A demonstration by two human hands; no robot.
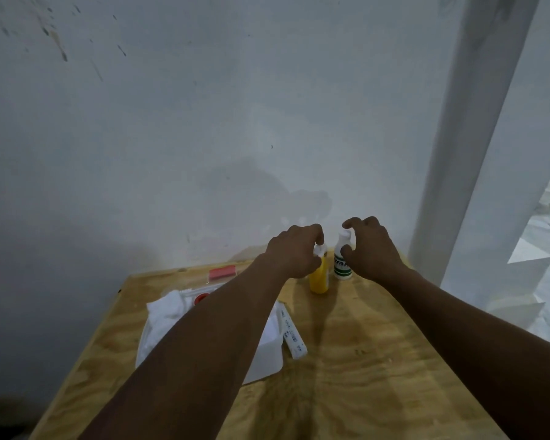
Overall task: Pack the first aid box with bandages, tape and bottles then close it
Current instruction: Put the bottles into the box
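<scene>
The open box [267, 354] already holds white cloth [165, 309]. Beyond it, the left hand [294, 249] pinches the yellow bottle [319, 277]; the right hand [370, 246] curls round the white bottle [343, 265], grip uncertain. Packing bottles and closing remain.

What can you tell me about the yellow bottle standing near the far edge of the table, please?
The yellow bottle is small, with a smooth, plastic-looking yellow body and a white cap. It stands upright on the wooden table near the wall, close beside the white bottle with a green label, on that bottle's left. The left hand curls over its cap and appears to pinch it. No label can be seen.
</scene>
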